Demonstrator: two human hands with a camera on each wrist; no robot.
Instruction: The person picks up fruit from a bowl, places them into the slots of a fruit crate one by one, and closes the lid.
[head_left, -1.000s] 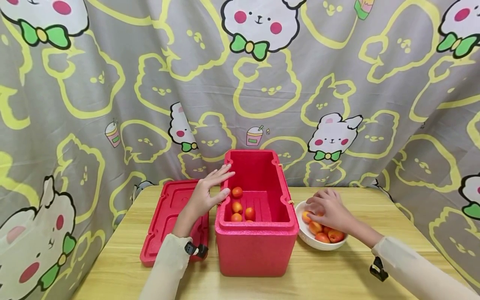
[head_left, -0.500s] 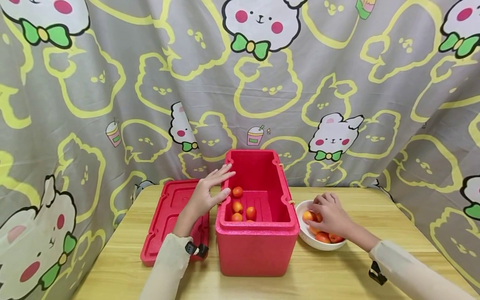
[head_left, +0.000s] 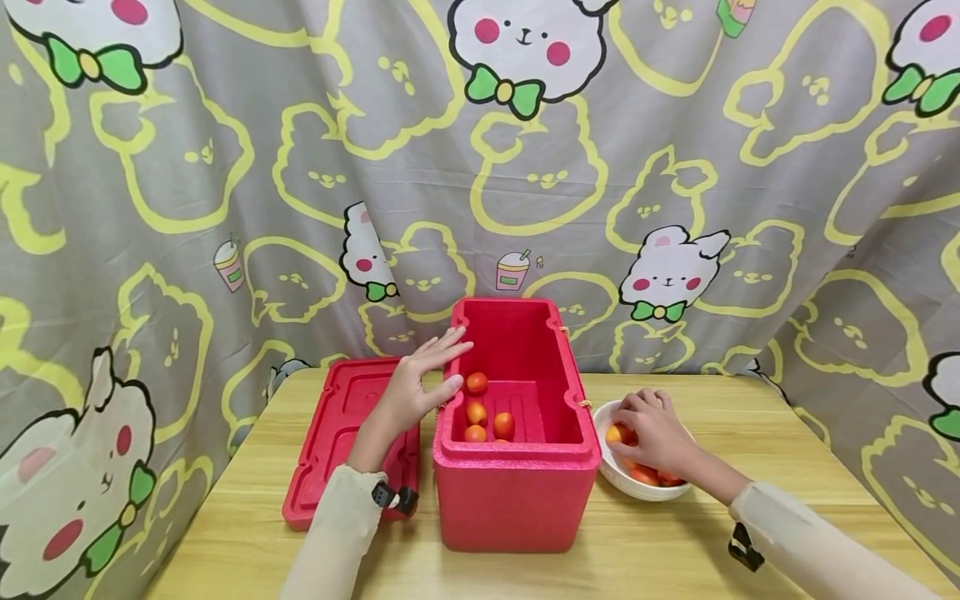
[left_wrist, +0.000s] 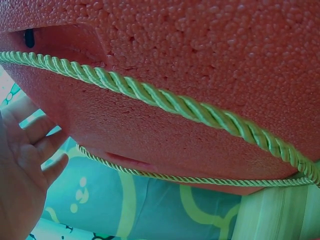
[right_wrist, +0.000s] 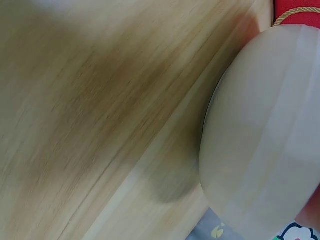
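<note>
My left hand (head_left: 415,385) lies with straight fingers at the left rim of a red foam box (head_left: 517,504). In the left wrist view the hand (left_wrist: 25,175) is beside the box's wall, its fingers extended. Several small orange-red fruits (head_left: 476,413) rest on the box floor toward the near left. Right of the box, my right hand (head_left: 658,433) reaches into a white bowl (head_left: 645,492), its fingers curled around an orange fruit (head_left: 619,434). More fruits (head_left: 645,475) lie under that hand, partly hidden. The bowl's outer side (right_wrist: 260,135) blocks most of the right wrist view's right half.
The red lid (head_left: 318,467) lies flat on the wooden table (head_left: 225,533), left of the box and partly behind my left arm. A twisted cord (left_wrist: 150,95) runs along the box's side. A patterned curtain (head_left: 420,167) hangs behind the table.
My right hand has shifted slightly and lowered over the bowl, its fingers closing around an orange fruit. The left hand stays at the box rim.
</note>
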